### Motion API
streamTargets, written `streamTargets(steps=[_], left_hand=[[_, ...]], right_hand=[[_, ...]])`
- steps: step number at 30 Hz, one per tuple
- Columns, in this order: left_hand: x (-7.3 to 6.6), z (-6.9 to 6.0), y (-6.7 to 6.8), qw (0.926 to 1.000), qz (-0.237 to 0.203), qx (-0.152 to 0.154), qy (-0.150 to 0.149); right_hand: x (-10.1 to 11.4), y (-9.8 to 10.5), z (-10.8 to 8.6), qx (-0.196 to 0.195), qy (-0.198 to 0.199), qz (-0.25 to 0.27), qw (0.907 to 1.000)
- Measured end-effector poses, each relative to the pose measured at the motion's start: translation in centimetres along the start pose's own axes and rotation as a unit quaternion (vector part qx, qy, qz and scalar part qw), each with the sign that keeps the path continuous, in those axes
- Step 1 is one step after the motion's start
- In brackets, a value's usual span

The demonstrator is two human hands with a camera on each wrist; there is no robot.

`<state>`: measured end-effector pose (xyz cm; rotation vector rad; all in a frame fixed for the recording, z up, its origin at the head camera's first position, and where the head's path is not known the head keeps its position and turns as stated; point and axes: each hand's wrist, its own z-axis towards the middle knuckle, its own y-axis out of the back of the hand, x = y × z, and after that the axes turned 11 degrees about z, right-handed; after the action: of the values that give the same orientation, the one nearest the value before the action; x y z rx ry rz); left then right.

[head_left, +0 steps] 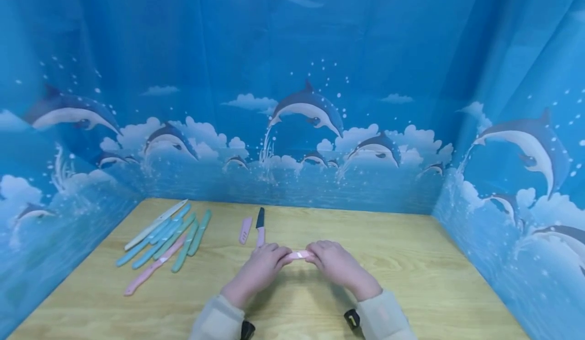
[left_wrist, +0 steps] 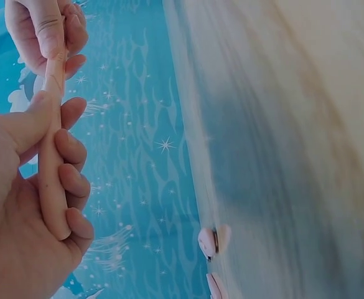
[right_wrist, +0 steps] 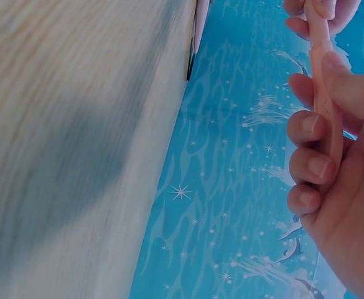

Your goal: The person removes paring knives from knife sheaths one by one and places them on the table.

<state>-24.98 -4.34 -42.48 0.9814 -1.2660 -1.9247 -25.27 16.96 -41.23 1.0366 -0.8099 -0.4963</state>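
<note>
Both hands hold one slim pink sheathed knife [head_left: 299, 255] level above the table, in the middle of the head view. My left hand [head_left: 261, 268] has its fingers and thumb curled round the left end, and my right hand [head_left: 337, 264] grips the right end likewise. Between the hands, a short stretch of the pink knife [right_wrist: 319, 37] shows in the right wrist view. Which end is the handle I cannot tell. Just beyond the left hand lies a small lilac-handled knife [head_left: 261, 234] with a bare black blade; its lilac sheath [head_left: 246, 230] rests beside it.
On the left of the wooden table [head_left: 411, 279] several slim knives lie in a loose pile: a white one [head_left: 155, 226], light blue ones, green ones [head_left: 199, 232] and a pink one [head_left: 145, 278]. A blue dolphin-print curtain [head_left: 292, 177] encloses the back and sides.
</note>
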Motion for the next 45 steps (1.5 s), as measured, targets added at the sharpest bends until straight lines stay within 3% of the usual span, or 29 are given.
streamTargets(steps=[13,28,45], left_hand=[[-0.28,-0.17,-0.03,0.9994,0.027,-0.019,-0.006],[-0.45,-0.24,0.01,0.9998,0.006,0.007,0.019],[-0.47,-0.23,0.07,0.9998,0.002,0.013,0.012]], right_hand=[[0.00,0.37,-0.04,0.005,0.004,0.011,0.9999],[0.09,0.50,0.06,0.021,-0.010,0.033,0.9992],[0.00,0.64,-0.17,0.023,-0.013,0.038,0.9989]])
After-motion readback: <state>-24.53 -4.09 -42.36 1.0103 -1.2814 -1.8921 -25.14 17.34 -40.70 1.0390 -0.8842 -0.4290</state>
